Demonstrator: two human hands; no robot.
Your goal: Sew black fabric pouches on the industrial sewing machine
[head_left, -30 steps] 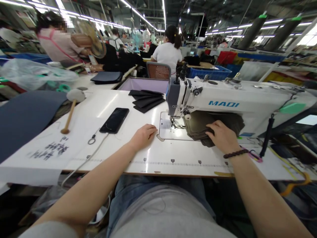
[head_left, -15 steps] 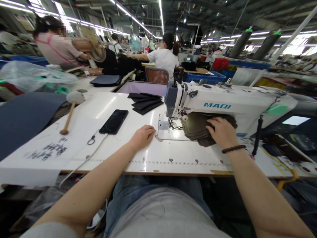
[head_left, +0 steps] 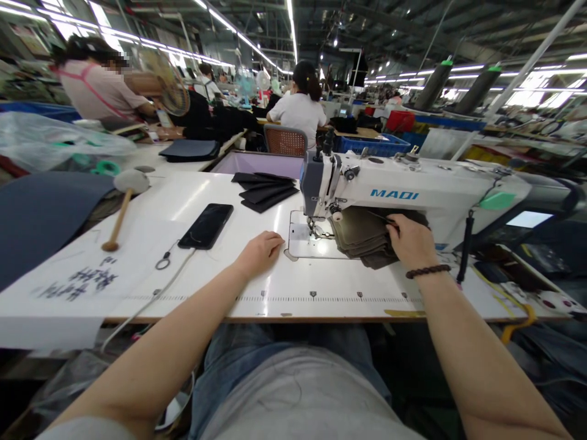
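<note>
My right hand [head_left: 413, 243], a dark braided band at its wrist, reaches beneath the sewing machine's arm [head_left: 394, 194]. Its thumb and fingers pinch the edge of a dark olive fabric piece [head_left: 362, 229], the top of a loose stack of several. The stack lies on the table just right of the needle and presser foot [head_left: 312, 229]. On the white tabletop, left of the metal needle plate [head_left: 300, 244], rests my left hand [head_left: 262, 252]. Its fingers are curled together and hold nothing visible.
Black folded fabric pieces [head_left: 266, 190] lie behind the needle area. To the left are a phone [head_left: 206, 226] with a cable, a wooden-handled mallet [head_left: 120, 220] and dark blue fabric [head_left: 50, 214]. A lilac bin [head_left: 261, 164] stands behind the table; co-workers sit beyond.
My right hand's fingers have closed on the edge of the top olive piece. The left hand stays on the table, and the whole view has shifted slightly.
</note>
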